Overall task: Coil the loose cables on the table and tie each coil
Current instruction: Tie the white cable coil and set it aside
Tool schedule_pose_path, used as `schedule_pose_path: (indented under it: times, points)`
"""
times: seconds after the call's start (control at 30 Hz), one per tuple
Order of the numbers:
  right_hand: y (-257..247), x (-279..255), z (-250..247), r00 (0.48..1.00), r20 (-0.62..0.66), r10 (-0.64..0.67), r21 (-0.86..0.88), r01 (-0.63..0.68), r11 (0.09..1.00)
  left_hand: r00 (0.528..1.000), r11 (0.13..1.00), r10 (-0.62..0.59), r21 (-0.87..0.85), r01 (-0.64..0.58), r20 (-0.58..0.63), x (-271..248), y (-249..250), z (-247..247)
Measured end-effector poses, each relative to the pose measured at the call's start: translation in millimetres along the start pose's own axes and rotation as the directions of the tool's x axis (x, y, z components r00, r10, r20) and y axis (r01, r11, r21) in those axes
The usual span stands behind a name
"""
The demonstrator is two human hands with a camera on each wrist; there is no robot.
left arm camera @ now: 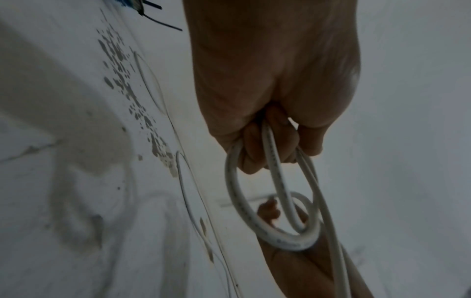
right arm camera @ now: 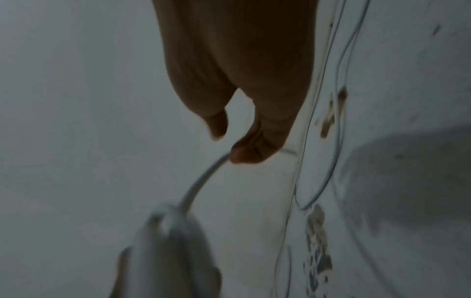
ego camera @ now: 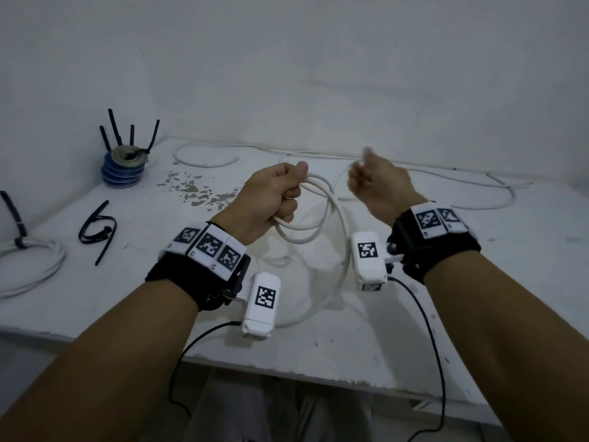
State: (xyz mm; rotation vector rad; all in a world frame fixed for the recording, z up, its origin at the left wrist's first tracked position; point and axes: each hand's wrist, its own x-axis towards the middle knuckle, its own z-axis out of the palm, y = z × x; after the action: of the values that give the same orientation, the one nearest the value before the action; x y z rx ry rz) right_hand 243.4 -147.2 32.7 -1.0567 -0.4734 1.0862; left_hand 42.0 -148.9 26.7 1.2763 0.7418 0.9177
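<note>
Head view: left hand fisted round several loops of white cable, held above the table; right hand blurred, pinching the running strand. Judged light, springy, smooth-jacketed, likely to uncoil; best gripped where loops cross. Uncoiled length trailing along the far edge, liable to snag. Nearby: black ties, tied coil, tape stack.

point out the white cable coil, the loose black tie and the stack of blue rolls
white cable coil [ego camera: 314, 215], head view, hanging loops
loose black tie [ego camera: 101, 229], head view, its curled middle
stack of blue rolls [ego camera: 122, 173], head view, its side
</note>
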Motion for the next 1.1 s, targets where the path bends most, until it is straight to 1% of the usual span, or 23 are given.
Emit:
schedule_pose_path:
  times: [0.03,0.07,0.1,0.13,0.23,0.27,0.3,0.33,0.37,0.4,0.47,0.5,0.57,0.6,0.67,0.73,0.77,0.83,0.9,0.93,0.97,1.03,1.1]
  points:
    - [3,-5,4,0.991,0.122,0.059,-0.081,-0.049,0.996,1.0,1.0,0.009,0.008,-0.009,-0.009,1,-1,4]
    - [5,-11,9,0.966,0.224,0.13,-0.183,-0.089,0.979,1.0,1.0,0.017,0.014,-0.017,-0.015,2,-2,7]
    - [6,-15,12,0.935,0.293,0.199,-0.269,-0.119,0.956,1.0,1.0,0.022,0.015,-0.022,-0.022,3,-2,8]
    - [5,-21,16,0.904,0.342,0.257,-0.318,-0.147,0.937,0.999,1.0,0.023,0.015,-0.023,-0.032,4,-3,7]
    - [1,-30,20,0.823,0.392,0.411,-0.381,-0.261,0.887,0.999,0.999,0.029,0.03,-0.028,-0.045,4,-5,1]
    - [0,-34,20,0.802,0.395,0.448,-0.396,-0.291,0.871,0.999,0.999,0.031,0.038,-0.03,-0.04,3,-5,-1]
    - [0,-37,20,0.793,0.394,0.465,-0.403,-0.305,0.863,0.999,0.998,0.033,0.048,-0.031,-0.035,2,-6,-2]
    - [1,-38,20,0.8,0.387,0.459,-0.399,-0.303,0.865,0.999,0.998,0.034,0.056,-0.032,-0.031,1,-7,-4]
    - [2,-38,20,0.823,0.369,0.432,-0.389,-0.285,0.876,0.999,0.997,0.036,0.065,-0.034,-0.028,1,-8,-5]
    - [4,-36,20,0.858,0.336,0.389,-0.363,-0.263,0.894,0.999,0.997,0.035,0.07,-0.034,-0.024,1,-8,-6]
    - [7,-24,17,0.94,0.21,0.268,-0.241,-0.216,0.946,1.0,0.997,0.02,0.071,-0.019,-0.012,-2,-8,-10]
    - [7,-16,13,0.97,0.122,0.208,-0.153,-0.189,0.97,1.0,0.998,0.01,0.06,-0.01,-0.003,-4,-9,-12]
    - [5,-2,2,0.99,-0.023,0.139,0.0,-0.139,0.99,1.0,1.0,-0.005,0.008,0.005,0.019,-9,-9,-15]
    - [6,1,-2,0.991,-0.063,0.12,0.036,-0.117,0.992,0.999,1.0,-0.015,-0.023,0.016,0.029,-12,-9,-15]
    - [13,1,-6,0.993,-0.094,0.073,0.014,-0.072,0.997,0.998,0.996,-0.046,-0.072,0.049,0.042,-14,-9,-15]
    - [20,-7,-3,0.998,-0.059,0.024,-0.059,-0.027,0.998,0.997,0.993,-0.06,-0.099,0.065,0.046,-13,-10,-14]
    - [21,-13,0,1.0,-0.011,0.019,-0.092,-0.02,0.996,0.997,0.992,-0.058,-0.11,0.063,0.045,-12,-10,-12]
    - [20,-24,5,0.991,0.121,0.062,-0.177,-0.04,0.983,0.998,0.992,-0.048,-0.113,0.052,0.035,-9,-10,-11]
    - [17,-34,10,0.964,0.236,0.124,-0.276,-0.056,0.96,0.999,0.997,-0.036,-0.073,0.036,0.007,-5,-12,-10]
    - [17,-37,13,0.95,0.279,0.137,-0.33,-0.039,0.943,1.0,0.999,-0.027,-0.043,0.026,-0.016,-3,-12,-9]
    - [17,-41,16,0.938,0.319,0.134,-0.396,0.004,0.918,0.999,1.0,-0.011,-0.007,0.011,-0.046,-2,-13,-9]
    - [18,-48,21,0.922,0.378,0.086,-0.496,0.123,0.86,0.992,0.996,0.034,0.091,-0.023,-0.12,0,-14,-9]
    - [20,-51,21,0.921,0.388,0.026,-0.507,0.189,0.841,0.98,0.981,0.074,0.191,-0.038,-0.184,1,-15,-11]
